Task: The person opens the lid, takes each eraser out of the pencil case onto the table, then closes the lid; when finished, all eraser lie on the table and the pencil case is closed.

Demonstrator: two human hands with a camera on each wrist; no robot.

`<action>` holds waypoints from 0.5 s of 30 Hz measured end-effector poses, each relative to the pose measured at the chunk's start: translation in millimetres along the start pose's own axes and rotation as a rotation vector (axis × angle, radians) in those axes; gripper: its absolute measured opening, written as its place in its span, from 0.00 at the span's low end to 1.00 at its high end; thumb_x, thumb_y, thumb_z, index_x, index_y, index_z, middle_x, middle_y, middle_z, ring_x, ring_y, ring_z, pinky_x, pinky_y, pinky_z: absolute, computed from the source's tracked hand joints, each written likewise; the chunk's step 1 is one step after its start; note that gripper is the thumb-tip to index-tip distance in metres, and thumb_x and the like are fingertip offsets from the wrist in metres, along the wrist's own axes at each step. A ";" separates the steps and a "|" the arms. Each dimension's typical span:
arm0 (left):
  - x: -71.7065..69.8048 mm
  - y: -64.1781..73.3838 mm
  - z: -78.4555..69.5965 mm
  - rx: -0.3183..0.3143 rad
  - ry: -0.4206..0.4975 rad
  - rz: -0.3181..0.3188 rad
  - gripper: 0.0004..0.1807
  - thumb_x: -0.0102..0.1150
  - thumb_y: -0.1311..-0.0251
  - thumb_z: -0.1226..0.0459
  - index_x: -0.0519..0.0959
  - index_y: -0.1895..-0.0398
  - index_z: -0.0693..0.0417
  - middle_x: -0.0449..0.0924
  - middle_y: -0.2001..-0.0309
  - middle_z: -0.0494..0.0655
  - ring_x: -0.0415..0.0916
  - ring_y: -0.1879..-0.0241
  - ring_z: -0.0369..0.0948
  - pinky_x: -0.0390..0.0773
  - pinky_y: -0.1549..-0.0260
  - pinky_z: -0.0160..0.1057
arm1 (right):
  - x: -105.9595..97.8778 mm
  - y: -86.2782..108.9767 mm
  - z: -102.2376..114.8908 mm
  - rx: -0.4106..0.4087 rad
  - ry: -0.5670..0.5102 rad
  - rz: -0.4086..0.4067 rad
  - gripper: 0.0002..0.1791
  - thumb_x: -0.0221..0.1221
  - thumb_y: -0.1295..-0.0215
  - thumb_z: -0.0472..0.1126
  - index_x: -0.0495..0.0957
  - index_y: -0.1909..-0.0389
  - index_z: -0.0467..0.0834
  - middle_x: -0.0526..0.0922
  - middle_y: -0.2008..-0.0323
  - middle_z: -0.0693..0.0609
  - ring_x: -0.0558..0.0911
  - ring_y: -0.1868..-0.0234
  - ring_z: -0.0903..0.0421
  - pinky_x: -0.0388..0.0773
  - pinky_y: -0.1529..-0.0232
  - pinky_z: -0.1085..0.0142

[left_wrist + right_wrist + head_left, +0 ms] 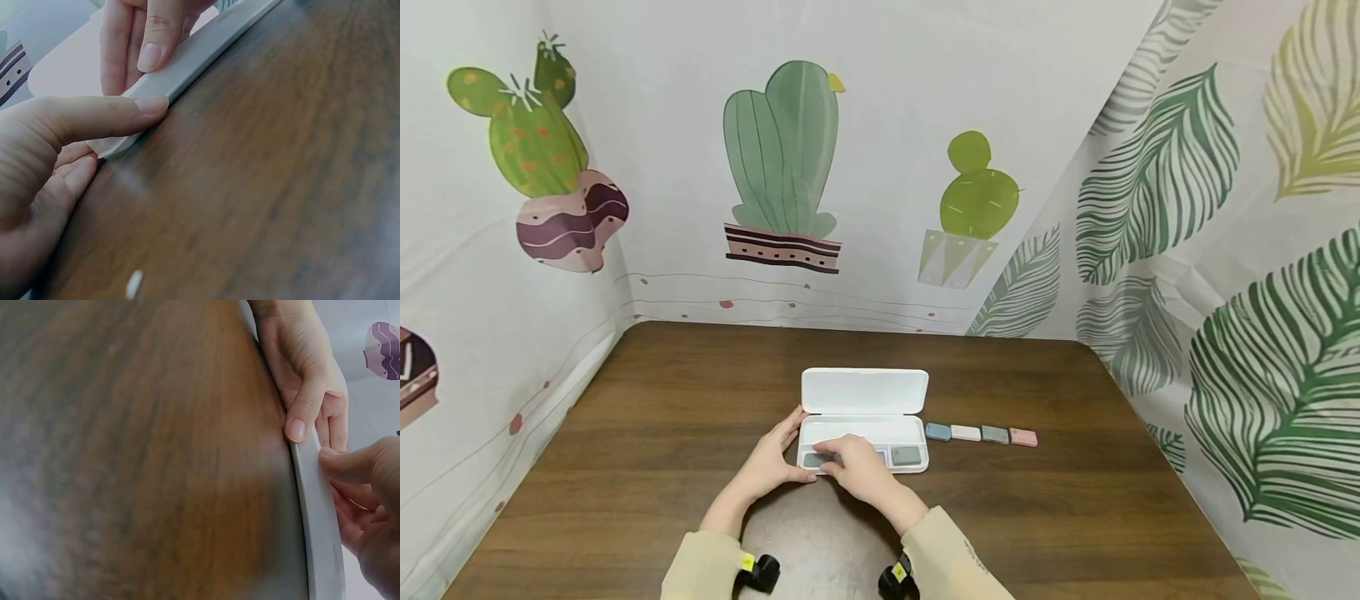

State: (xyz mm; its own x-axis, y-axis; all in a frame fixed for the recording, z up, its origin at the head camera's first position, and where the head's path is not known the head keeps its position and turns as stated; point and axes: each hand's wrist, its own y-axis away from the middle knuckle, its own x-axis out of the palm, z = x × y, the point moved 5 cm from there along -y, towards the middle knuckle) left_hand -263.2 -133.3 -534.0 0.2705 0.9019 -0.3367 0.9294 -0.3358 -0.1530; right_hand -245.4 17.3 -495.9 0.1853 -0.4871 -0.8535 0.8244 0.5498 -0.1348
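Note:
A white hinged case (pixel 863 427) stands with its lid (pixel 865 391) raised on the far side. My left hand (pixel 767 458) grips the case's left end, thumb at the near corner and fingers along the side; in the left wrist view its thumb (pixel 147 107) presses the case's edge. My right hand (pixel 861 471) reaches over the near compartment, index finger and thumb around a small grey block (pixel 815 460) at the left end. Another grey block (pixel 906 456) lies in the near right compartment. A purplish piece (pixel 882 457) is partly hidden by the right hand.
To the right of the case, small blocks lie in a row on the brown table (pixel 1037 517): blue (pixel 937 431), white (pixel 966 432), grey (pixel 995 435) and pink (pixel 1023 437). Printed cloth (pixel 887 167) with cacti and leaves hangs behind and beside the table.

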 end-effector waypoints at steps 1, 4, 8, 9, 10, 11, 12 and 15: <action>0.0 0.0 0.1 -0.001 -0.002 -0.001 0.62 0.80 0.65 0.73 0.50 0.26 0.71 0.54 0.27 0.69 0.56 0.28 0.61 0.60 0.30 0.50 | -0.3 -0.2 0.2 0.001 0.001 0.002 0.15 0.63 0.36 0.37 0.83 0.48 0.42 0.87 0.52 0.51 0.82 0.49 0.55 0.81 0.46 0.64; 0.0 0.0 0.8 -0.003 -0.022 -0.003 0.62 0.80 0.65 0.73 0.49 0.26 0.72 0.55 0.28 0.70 0.56 0.29 0.62 0.60 0.30 0.50 | -0.7 -0.8 0.8 0.004 0.005 0.003 0.15 0.63 0.37 0.37 0.84 0.49 0.42 0.87 0.53 0.52 0.82 0.50 0.56 0.81 0.46 0.65; 0.1 -0.3 1.6 -0.016 -0.025 -0.003 0.63 0.80 0.66 0.73 0.49 0.26 0.72 0.56 0.28 0.69 0.56 0.29 0.60 0.60 0.30 0.49 | -0.6 -1.5 1.4 0.010 0.009 -0.003 0.14 0.63 0.37 0.37 0.84 0.50 0.42 0.87 0.54 0.52 0.82 0.51 0.56 0.81 0.48 0.66; 0.1 -0.2 1.6 -0.016 -0.028 0.000 0.63 0.80 0.65 0.73 0.49 0.26 0.72 0.56 0.28 0.70 0.56 0.29 0.60 0.60 0.29 0.50 | -0.4 -1.5 1.5 0.012 0.009 -0.005 0.14 0.63 0.37 0.37 0.83 0.50 0.42 0.87 0.54 0.52 0.82 0.51 0.56 0.81 0.48 0.66; 0.1 -0.3 1.7 -0.021 -0.020 0.000 0.63 0.80 0.65 0.73 0.49 0.26 0.71 0.56 0.28 0.69 0.56 0.28 0.60 0.60 0.29 0.50 | -0.3 -1.4 1.6 0.013 0.011 -0.007 0.14 0.63 0.37 0.37 0.83 0.50 0.42 0.87 0.54 0.52 0.82 0.51 0.56 0.81 0.47 0.66; 0.2 -0.4 1.7 -0.025 -0.010 0.002 0.63 0.80 0.66 0.73 0.49 0.26 0.71 0.55 0.28 0.69 0.56 0.28 0.60 0.60 0.29 0.49 | -0.3 -1.4 1.7 0.014 0.008 -0.010 0.14 0.63 0.37 0.37 0.83 0.50 0.42 0.87 0.54 0.52 0.82 0.51 0.56 0.81 0.47 0.66; 0.2 -0.4 1.8 -0.026 -0.007 0.005 0.63 0.80 0.65 0.73 0.49 0.25 0.71 0.55 0.27 0.69 0.56 0.28 0.59 0.59 0.29 0.49 | -0.2 -1.3 1.7 0.014 0.007 -0.014 0.14 0.63 0.38 0.37 0.83 0.50 0.42 0.87 0.54 0.52 0.82 0.50 0.56 0.81 0.47 0.65; 0.4 -0.2 1.7 -0.021 -0.001 0.011 0.63 0.80 0.65 0.73 0.48 0.26 0.71 0.55 0.28 0.70 0.56 0.28 0.61 0.60 0.30 0.50 | -0.5 -0.9 1.4 0.010 -0.006 -0.030 0.14 0.64 0.39 0.36 0.83 0.51 0.42 0.86 0.54 0.51 0.83 0.51 0.57 0.81 0.47 0.66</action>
State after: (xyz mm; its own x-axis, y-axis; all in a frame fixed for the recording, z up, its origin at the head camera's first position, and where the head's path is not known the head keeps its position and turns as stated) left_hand -263.8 -133.3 -535.7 0.2802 0.8981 -0.3390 0.9316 -0.3396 -0.1297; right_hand -245.4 16.1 -494.7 0.1634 -0.5075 -0.8460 0.8348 0.5282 -0.1556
